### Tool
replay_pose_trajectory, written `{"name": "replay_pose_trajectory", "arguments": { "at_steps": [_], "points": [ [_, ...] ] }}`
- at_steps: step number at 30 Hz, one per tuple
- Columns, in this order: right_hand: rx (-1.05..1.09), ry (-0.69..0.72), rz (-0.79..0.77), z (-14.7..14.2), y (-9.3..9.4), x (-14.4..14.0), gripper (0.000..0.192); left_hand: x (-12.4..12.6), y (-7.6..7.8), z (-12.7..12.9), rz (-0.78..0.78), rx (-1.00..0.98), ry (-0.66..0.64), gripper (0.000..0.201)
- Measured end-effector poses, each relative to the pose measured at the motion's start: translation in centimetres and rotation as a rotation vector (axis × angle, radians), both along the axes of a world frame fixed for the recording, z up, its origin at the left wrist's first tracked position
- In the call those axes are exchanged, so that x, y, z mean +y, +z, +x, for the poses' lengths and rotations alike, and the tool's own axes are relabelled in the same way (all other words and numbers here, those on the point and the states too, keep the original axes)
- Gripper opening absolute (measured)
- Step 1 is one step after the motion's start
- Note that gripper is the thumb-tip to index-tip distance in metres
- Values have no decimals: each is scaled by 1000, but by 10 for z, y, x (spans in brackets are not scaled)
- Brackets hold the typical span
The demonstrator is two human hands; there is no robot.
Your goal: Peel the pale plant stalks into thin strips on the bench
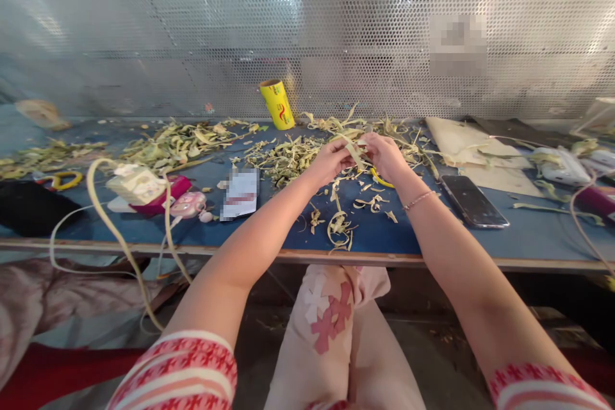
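My left hand (332, 161) and my right hand (385, 154) meet over the blue table, fingers pinched around a pale green leafy strip (354, 152) stretched between them. The fingertips are partly hidden, so the exact grip is unclear. Beneath and behind them spreads a heap of dried-looking greenish leaves and strips (283, 160). A yellow loop (382, 178), like a scissor handle, shows beside my right wrist. Nearer the table edge lie loose curled scraps (339, 224).
A yellow cardboard tube (277, 104) stands tilted against the perforated metal wall (317, 32). A phone (473, 202) and brown sheets (473, 147) lie to the right. At left are a white-and-dark packet (240, 193), a cable (113, 224) and another leaf pile (175, 144).
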State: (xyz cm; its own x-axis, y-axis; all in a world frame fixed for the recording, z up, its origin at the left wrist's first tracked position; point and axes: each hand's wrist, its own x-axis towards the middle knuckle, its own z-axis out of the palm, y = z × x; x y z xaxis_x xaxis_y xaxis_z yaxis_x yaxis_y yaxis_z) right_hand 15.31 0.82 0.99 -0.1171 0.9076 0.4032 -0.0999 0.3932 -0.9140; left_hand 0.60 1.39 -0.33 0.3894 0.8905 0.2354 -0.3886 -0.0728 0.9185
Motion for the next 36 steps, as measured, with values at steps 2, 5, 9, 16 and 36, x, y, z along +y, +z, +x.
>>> {"name": "replay_pose_trajectory", "arguments": {
  "at_steps": [2,5,9,16,36],
  "points": [
    [-31,22,34,1,2,-3,43,2,-1,-1,30,-13,-23,17],
    [-36,54,64,1,4,-8,47,1,-1,-3,64,-22,-58,18],
    [-5,91,51,0,7,-12,41,-3,3,-2,35,3,-46,17],
    [-17,193,16,3,10,-15,30,-8,6,-1,47,2,-56,12],
    [-82,203,67,7,9,-16,43,-10,5,-1,7,-55,-30,20]
  ]
}}
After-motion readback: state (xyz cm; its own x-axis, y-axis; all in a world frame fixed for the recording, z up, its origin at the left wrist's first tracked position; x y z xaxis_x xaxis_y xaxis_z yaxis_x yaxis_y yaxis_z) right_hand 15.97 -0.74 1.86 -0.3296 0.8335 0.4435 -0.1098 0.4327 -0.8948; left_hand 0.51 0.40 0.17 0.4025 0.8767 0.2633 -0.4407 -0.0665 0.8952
